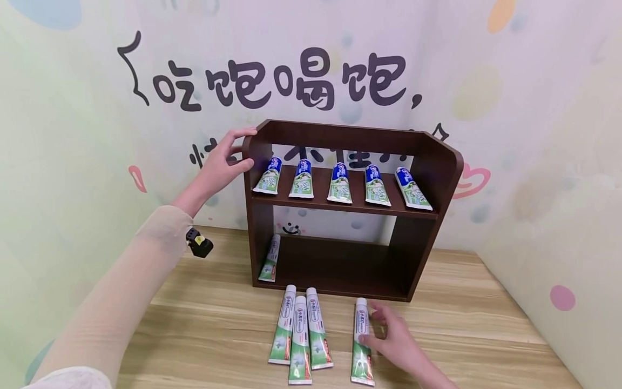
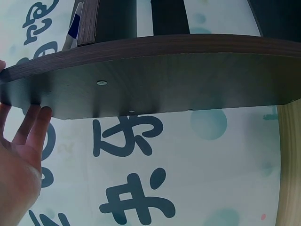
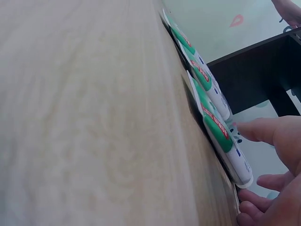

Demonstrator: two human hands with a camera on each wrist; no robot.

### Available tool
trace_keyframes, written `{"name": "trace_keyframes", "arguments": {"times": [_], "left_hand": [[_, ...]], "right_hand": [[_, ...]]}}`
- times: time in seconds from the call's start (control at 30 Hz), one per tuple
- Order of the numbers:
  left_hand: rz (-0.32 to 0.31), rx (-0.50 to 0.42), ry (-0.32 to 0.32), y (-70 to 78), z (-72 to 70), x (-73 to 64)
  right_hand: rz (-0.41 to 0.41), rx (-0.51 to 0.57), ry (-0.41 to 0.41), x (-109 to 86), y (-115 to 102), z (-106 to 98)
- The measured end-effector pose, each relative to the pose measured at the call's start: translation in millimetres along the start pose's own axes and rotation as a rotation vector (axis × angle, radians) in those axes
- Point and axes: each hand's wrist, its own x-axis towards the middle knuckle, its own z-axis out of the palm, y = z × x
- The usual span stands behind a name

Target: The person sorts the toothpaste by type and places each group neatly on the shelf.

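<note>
Toothpaste tube (image 1: 360, 354), white at the cap end and green at the other end, flat on the wooden table (image 1: 486, 319), just in front of the dark brown shelf (image 1: 350, 132). Points its white cap at the shelf. Right beside it, the right hand (image 1: 394, 339), with the thumb reaching over the tube and a finger near the cap. Thumb and fingers apart in the right wrist view, with a gap in the middle. Thumb touching the tube or just above it: cannot tell.

To the left, three more tubes (image 1: 300, 343) of the same kind, bunched together on the table, the middle one a bit farther from the shelf. Caps toward the shelf too.

On the bottom level of the shelf, at the far left, one white and green tube (image 1: 269, 262), close to the side wall. On the top level, five blue and green tubes (image 1: 339, 185) in a row, with gaps in between, flat ends to the front.

At the top left corner of the shelf, the left hand (image 1: 221, 161), fingers spread and fairly straight, tips touching the side, thumb at the front edge. On that arm, a pale sleeve (image 1: 116, 302) and a small black gadget (image 1: 200, 243) near the wrist.

Behind it all, a pale wall (image 1: 529, 81) with big black writing (image 1: 316, 81) and soft, colored spots.
</note>
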Motion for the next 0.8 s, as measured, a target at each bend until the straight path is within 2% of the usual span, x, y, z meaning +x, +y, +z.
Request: {"name": "trace_keyframes", "arguments": {"times": [0.2, 0.47, 0.73, 0.8], "left_hand": [[-0.003, 0.001, 0.0, 0.5, 0.1, -0.5], [-0.018, 0.017, -0.002, 1.4, 1.0, 0.1], [-0.038, 0.023, -0.013, 31.3, 1.4, -10.4], [-0.038, 0.018, -0.014, 32.3, 1.4, -10.2]], "right_hand": [[0.027, -0.128, -0.027, -3.1, -2, 3], [0.016, -0.18, -0.033, -3.5, -7, 7], [-0.003, -0.149, -0.084, -0.6, -11, 10], [-0.009, -0.122, -0.122, 0.7, -12, 10]]}}
